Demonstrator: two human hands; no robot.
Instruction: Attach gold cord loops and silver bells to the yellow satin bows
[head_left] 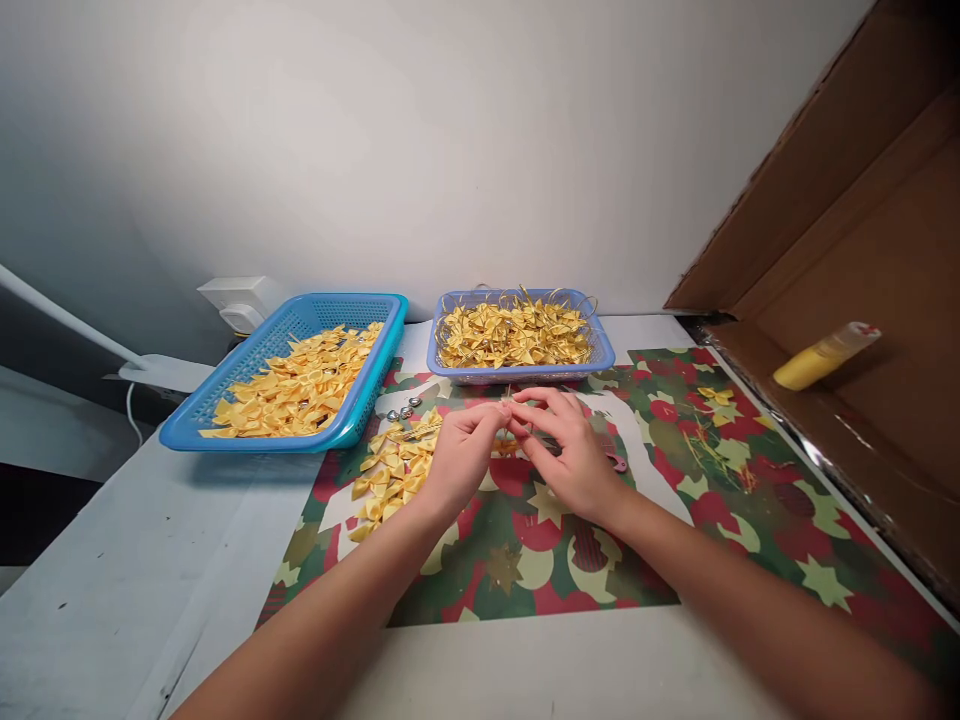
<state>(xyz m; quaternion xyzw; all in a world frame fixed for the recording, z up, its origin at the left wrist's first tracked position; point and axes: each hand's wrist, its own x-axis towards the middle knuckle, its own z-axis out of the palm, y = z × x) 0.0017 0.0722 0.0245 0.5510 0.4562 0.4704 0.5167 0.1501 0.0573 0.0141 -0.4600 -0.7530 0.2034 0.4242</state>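
Note:
My left hand [459, 457] and my right hand [571, 450] meet over the patterned mat [675, 480], fingertips pinched together on a small yellow bow [507, 443] that is mostly hidden between them. A loose pile of yellow bows [391, 472] lies on the mat just left of my left hand. Several small silver bells [401, 411] sit above that pile. Something small and pink [616, 461] pokes out from behind my right hand.
A blue basket [225, 400] with plain yellow bows stands at the back left. A lighter blue basket [600, 352] holds bows with gold loops at the back centre. A cardboard box [862, 300] with a yellow bottle [821, 357] stands at the right. A white socket [240, 298] is on the wall.

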